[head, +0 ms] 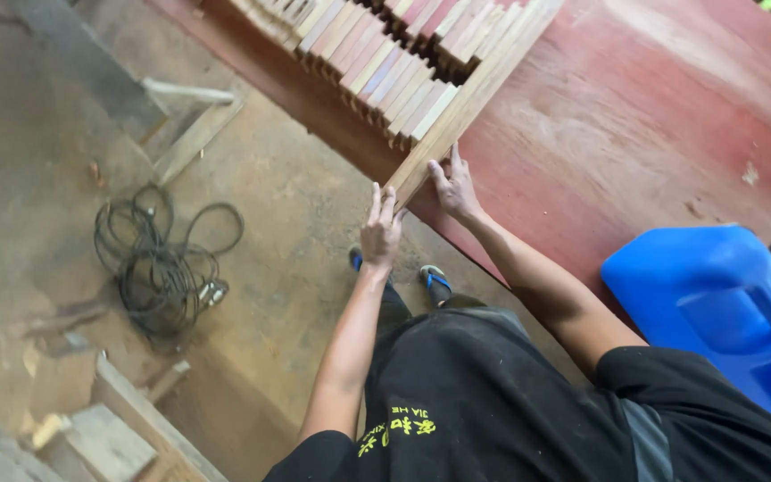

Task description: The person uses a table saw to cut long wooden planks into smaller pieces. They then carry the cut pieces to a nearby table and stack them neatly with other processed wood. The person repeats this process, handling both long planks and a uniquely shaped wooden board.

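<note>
We press both open hands, left point(380, 230) and right point(453, 186), flat-fingered against the near end of a long slat point(470, 94) edging the stacked strips point(385, 71) on the red counter point(635, 116).

Two hands at the end of a long wooden strip

The left hand point(380, 230) and right hand point(453, 186) press flat against the near end of a pale strip point(475, 94) that edges rows of stacked slats point(385, 71) on a red board point(635, 116). A blue jug point(716, 303) sits at the right; a coiled cable point(158, 268) lies on the floor.
</note>
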